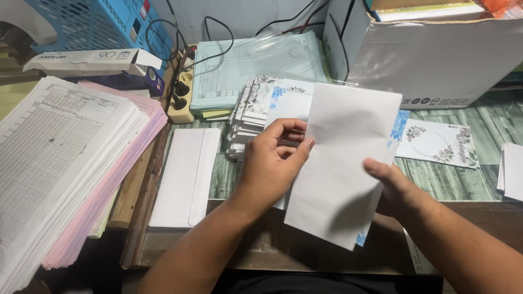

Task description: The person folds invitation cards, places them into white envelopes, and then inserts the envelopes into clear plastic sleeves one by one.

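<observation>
A person's two hands hold a white envelope [340, 163] above the near edge of the tabletop [463, 185], at the centre of the head view. The left hand [272, 163] pinches the envelope's left edge between thumb and curled fingers, along with a blue-flowered card [400, 125] that shows behind it at 2 o'clock and again at its bottom corner. The right hand [395, 188] steadies the envelope's right edge, thumb on its face and fingers hidden behind.

The card looks only partly seated, so a loose pinch or a skewed push could crease a corner or let it slide out toward the dark gap below.

At 9 o'clock lies a second white envelope [185, 177], flap side up, beside a thick stack of white and pink printed forms [71, 163]. At 3 o'clock a floral card [438, 142] rests flat. Farther back, at 12 o'clock, stands a stack of flowered cards [250, 117], then pale green sheets [256, 65] under clear plastic. At 10 o'clock a long white carton [87, 61] sits before a blue plastic basket [103, 22], near a cream power strip [181, 95] with black plugs. At 1 o'clock stands a large grey cardboard box [436, 54] with a row of small dark symbols along its lower edge.
</observation>
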